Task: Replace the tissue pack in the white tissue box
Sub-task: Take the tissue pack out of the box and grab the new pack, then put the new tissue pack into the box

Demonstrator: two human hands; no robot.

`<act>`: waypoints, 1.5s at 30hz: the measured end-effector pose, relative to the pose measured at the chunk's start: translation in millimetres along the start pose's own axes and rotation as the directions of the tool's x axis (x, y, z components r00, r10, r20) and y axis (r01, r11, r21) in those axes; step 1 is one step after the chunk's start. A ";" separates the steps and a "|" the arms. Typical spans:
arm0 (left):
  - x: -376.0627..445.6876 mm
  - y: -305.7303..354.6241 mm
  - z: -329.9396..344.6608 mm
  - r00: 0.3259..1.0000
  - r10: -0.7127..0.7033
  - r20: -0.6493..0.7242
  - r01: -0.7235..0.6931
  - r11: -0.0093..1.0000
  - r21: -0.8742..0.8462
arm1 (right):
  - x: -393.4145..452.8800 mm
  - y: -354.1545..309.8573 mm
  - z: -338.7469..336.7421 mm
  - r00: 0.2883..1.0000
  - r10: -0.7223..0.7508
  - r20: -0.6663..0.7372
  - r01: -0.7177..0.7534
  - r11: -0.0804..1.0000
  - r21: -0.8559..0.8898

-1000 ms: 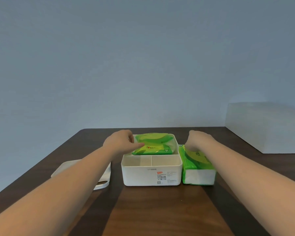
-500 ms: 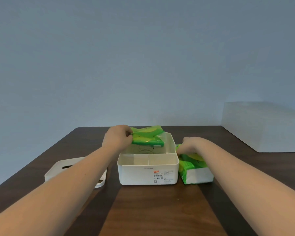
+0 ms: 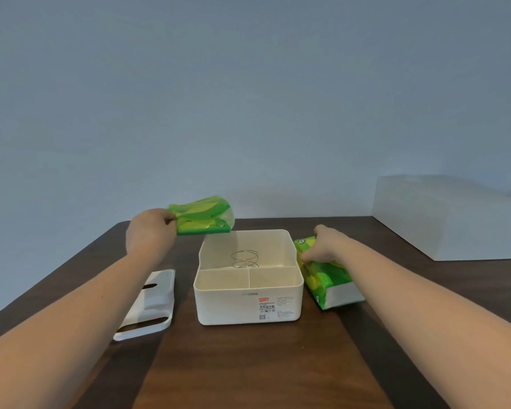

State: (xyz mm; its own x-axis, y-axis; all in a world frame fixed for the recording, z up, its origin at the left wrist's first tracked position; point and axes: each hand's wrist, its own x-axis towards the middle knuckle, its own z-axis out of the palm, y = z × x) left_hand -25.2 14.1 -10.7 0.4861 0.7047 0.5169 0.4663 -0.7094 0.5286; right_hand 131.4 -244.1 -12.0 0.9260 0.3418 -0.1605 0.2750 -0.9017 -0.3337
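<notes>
The white tissue box (image 3: 248,302) stands open in the middle of the dark wooden table, and a metal spring (image 3: 245,259) shows in its rear compartment. My left hand (image 3: 149,231) holds a thin, nearly flat green tissue pack (image 3: 202,215) in the air above the box's far left corner. My right hand (image 3: 326,245) grips the top of a full green tissue pack (image 3: 328,278), which is tilted beside the box's right wall. The box's white lid (image 3: 151,305) lies on the table to the left, partly hidden by my left forearm.
A large white block (image 3: 449,216) sits on the table at the far right, against a plain blue-grey wall. The table's left edge (image 3: 56,273) runs diagonally towards me. Bare wood (image 3: 263,367) stretches in front of the box.
My left hand has lifted the thin green pack out of the box and to the left, uncovering the spring. My right hand has closed on the full pack and tilted it.
</notes>
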 end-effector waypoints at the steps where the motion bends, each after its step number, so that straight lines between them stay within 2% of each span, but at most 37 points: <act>1: 1.1 -4.0 2.4 1.000 -0.019 0.015 0.019 1.000 0.024 | 2.3 -1.4 -3.4 0.999 -0.004 -0.037 0.004 1.000 0.012; 10: 9.4 -31.6 29.7 0.979 -0.142 0.146 0.116 0.978 0.176 | 10.5 -36.8 -40.1 0.945 -0.090 -0.315 0.131 0.985 0.109; 14: 15.4 -42.8 38.5 0.969 -0.182 0.166 0.150 0.971 0.188 | 5.4 -63.4 -50.1 0.902 -0.245 -0.356 0.263 0.965 0.005; 17: 18.0 -50.0 43.8 0.966 -0.156 0.208 0.115 0.974 0.197 | 0.7 -84.3 -50.2 0.852 -0.382 -0.359 0.381 0.921 -0.076; 19: 18.2 -52.8 48.5 0.960 -0.117 0.254 0.074 0.982 0.175 | -1.5 -95.5 -48.9 0.821 -0.487 -0.296 0.479 0.872 -0.105; 23: 16.2 -55.1 52.6 0.945 -0.094 0.312 0.082 0.995 0.051 | -6.8 -109.6 -40.5 0.736 -0.677 0.003 0.667 0.723 -0.180; 26: 16.3 -57.6 50.2 0.948 -0.113 0.298 0.114 0.993 0.014 | -6.9 -114.3 -26.8 0.694 -0.698 0.176 0.719 0.666 -0.199; 30: 19.7 -66.4 45.0 0.946 -0.133 0.296 0.133 0.991 0.019 | -4.9 -119.2 -10.5 0.648 -0.692 0.317 0.760 0.614 -0.213; 34: 23.6 -74.9 37.2 0.950 -0.147 0.274 0.144 0.989 0.033 | -3.9 -121.1 -1.9 0.630 -0.683 0.369 0.774 0.590 -0.230; 37: 23.9 -79.6 32.1 0.954 -0.145 0.262 0.138 0.989 0.045 | -4.5 -121.5 0.5 0.647 -0.659 0.383 0.759 0.602 -0.248; 45: 16.2 -92.0 17.6 0.937 -0.147 0.317 0.121 0.988 0.101 | -13.6 -124.2 2.6 0.682 -0.648 0.339 0.728 0.646 -0.230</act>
State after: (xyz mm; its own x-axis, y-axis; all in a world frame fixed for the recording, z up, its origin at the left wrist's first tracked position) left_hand -47.2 90.5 -62.8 0.6216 0.7592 0.1929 0.5937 -0.6172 0.5164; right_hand 84.0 -136.1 29.3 0.3656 0.9073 -0.2078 0.9113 -0.3943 -0.1183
